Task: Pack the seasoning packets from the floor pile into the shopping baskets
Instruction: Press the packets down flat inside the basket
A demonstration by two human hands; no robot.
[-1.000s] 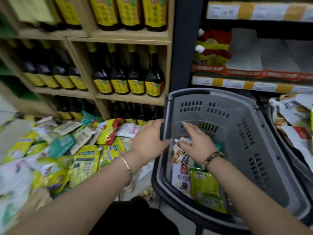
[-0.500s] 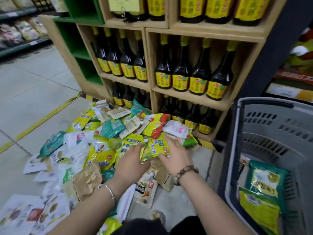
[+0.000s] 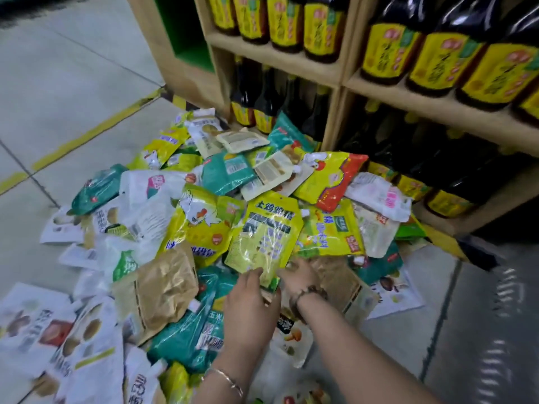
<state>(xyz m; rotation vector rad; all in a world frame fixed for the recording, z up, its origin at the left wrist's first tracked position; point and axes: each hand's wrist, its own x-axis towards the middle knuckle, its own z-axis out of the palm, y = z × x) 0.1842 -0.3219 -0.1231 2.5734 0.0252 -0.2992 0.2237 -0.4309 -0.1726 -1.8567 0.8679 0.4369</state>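
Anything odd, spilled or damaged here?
Yes. Seasoning packets lie heaped on the floor before the bottle shelf, overlapping at all angles. One brown paper bag at the heap's near left is crumpled. No torn packets or spilled contents visible.

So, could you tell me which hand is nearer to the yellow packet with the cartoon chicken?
Left. The left hand sits just below and right of the chicken packet; the right hand lies farther right, beyond the left one.

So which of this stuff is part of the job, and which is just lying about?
Job: pile of seasoning packets; yellow-green packet; left hand and right hand gripping it.
Lying about: dark yellow-labelled bottles; wooden shelf; yellow floor line.
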